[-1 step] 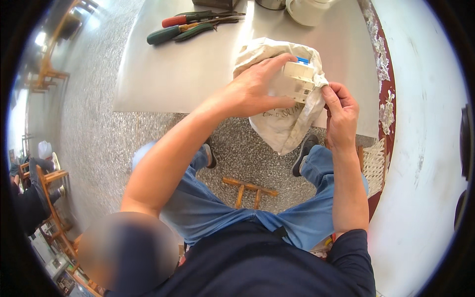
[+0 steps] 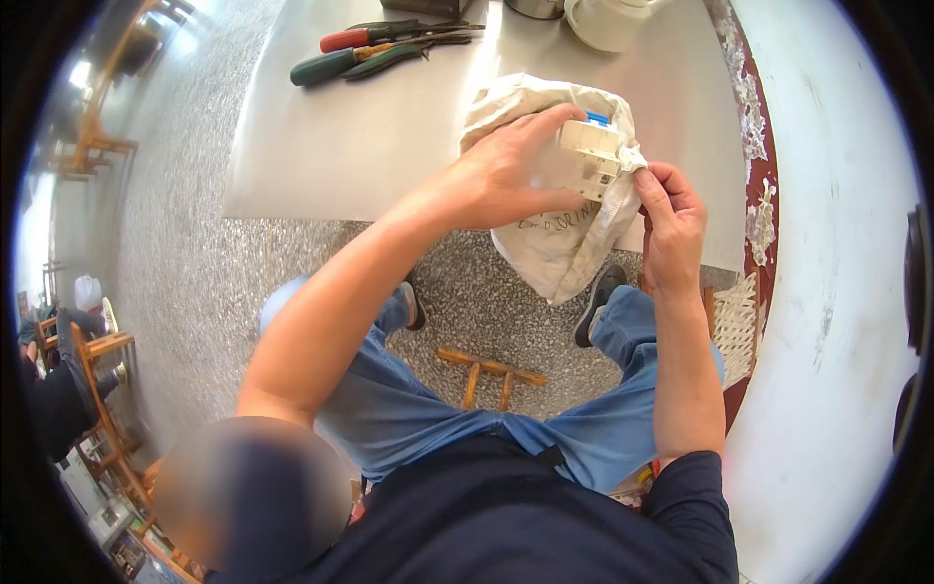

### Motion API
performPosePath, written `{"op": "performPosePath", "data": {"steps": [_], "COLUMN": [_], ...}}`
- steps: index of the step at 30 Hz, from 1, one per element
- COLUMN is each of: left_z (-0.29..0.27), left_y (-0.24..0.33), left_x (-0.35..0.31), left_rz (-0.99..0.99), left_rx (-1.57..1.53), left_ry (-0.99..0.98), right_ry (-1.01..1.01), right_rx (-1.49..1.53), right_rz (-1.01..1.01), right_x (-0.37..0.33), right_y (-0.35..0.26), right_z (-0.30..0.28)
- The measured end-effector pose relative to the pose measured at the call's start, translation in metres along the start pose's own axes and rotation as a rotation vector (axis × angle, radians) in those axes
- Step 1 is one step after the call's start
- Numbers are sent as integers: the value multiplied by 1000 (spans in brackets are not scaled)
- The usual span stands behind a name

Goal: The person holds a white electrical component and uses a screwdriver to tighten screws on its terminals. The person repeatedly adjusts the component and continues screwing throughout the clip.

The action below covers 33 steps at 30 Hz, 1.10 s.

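We count one white block [image 2: 592, 142] and one cloth bag [image 2: 556, 258], with two hands at work on them. The left hand [image 2: 504, 170] grips the block between thumb and fingers; the right hand [image 2: 671, 214] is closed in a pinch on the bag's right edge. On the counter's far side we find one white jug [image 2: 605, 23], one metal container [image 2: 535, 7] to its left, and an overlapping cluster of hand tools [image 2: 362, 51] farther left, too tangled for us to count.

The counter [image 2: 321, 156] is smooth and silvery, above a speckled floor [image 2: 486, 282]. At the far left of the room we see another person [image 2: 63, 394] near a wooden chair [image 2: 102, 346].

The block sits at the bag's mouth, over the counter's near part. It has a stepped shape, small dark openings and a blue tab; the bag is creamy and creased, with dark lettering.
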<state>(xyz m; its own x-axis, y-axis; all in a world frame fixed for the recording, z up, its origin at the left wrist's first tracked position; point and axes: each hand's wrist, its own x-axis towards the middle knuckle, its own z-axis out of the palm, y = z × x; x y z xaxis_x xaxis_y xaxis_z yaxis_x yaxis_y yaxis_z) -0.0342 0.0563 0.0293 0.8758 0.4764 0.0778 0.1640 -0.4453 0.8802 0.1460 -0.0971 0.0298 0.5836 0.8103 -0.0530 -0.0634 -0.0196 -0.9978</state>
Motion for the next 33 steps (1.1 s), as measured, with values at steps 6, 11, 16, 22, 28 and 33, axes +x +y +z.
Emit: {"op": "performPosePath", "data": {"steps": [6,11,16,22,28,33], "left_z": [3,2,6,4,13,12], "left_y": [4,4,-4,0,-5,-3], "left_x": [7,13,14,14,7,6], "left_rz": [-94,-193,-131,-110,-26,-69], "left_rx": [34,8,115,93,141,90], "left_ry": [20,6,42,21,103,60], "right_ry": [-8,-1,-20,30,93,-1], "right_rx": [-54,-69,-103,-131,-224,-335], "right_rz": [-19,-37,-61,-87,-184,-138], "right_x": [1,5,6,5,4,5], "right_y": [0,0,2,-1,-5,-13], "right_z": [1,3,1,3,24,24]}}
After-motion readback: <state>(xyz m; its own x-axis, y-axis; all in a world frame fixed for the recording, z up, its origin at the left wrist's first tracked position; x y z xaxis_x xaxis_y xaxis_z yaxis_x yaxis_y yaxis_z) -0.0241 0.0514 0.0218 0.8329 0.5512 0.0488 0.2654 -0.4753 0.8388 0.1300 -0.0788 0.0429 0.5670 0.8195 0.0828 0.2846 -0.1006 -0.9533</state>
